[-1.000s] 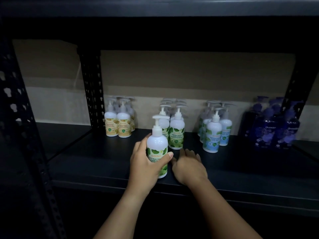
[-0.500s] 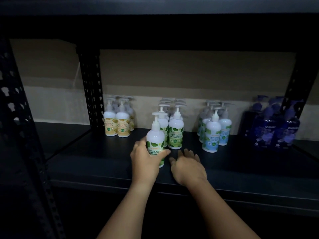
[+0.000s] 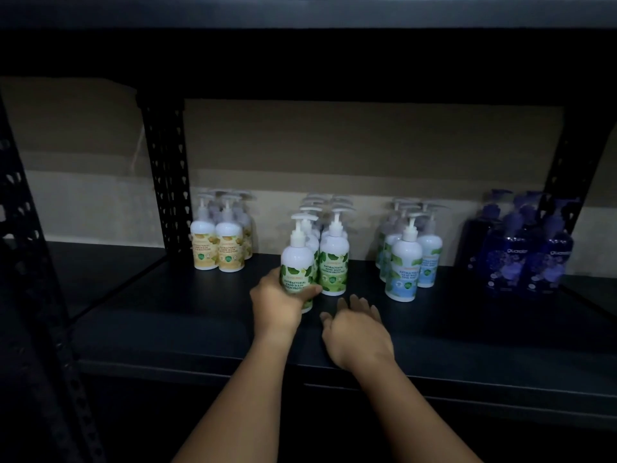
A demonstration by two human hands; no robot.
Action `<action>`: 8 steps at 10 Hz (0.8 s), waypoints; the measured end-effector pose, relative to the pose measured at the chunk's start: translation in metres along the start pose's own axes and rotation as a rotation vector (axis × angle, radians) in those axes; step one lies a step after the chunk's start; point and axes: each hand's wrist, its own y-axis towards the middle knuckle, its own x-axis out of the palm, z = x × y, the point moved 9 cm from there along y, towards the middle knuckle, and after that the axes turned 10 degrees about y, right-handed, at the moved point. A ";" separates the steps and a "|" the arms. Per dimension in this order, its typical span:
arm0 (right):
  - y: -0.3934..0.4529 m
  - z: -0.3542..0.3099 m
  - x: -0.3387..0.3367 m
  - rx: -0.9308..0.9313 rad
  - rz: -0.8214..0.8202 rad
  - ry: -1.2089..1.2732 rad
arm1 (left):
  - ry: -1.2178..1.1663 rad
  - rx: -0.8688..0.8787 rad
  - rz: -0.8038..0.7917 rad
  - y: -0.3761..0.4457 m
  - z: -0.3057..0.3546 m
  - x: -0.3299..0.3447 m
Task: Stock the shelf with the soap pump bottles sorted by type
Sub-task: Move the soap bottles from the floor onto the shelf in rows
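Soap pump bottles are standing sorted on the dark shelf (image 3: 167, 295) in four clusters: a yellow-label group (image 3: 220, 243) at the left, a green-label group (image 3: 329, 248) in the middle, a blue-label group (image 3: 409, 252) to its right and a dark blue group (image 3: 521, 259) at the far right. The left hand (image 3: 277, 304) is grasping one more green-label bottle (image 3: 298, 262) around its lower body, upright and just beside the front bottle of the green group. The right hand (image 3: 359, 332) is lying relaxed on the shelf, fingers spread, gripping nothing. Judging by this, most stocking looks done and this bottle is nearly lined up; whether more are waiting off-camera is not showing. Compared with a second ago, the bottle is sitting further back, closer to its group, and the right hand is staying put
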 end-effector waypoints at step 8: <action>-0.006 -0.003 -0.007 -0.002 0.059 0.008 | 0.080 -0.059 -0.115 -0.005 0.003 0.007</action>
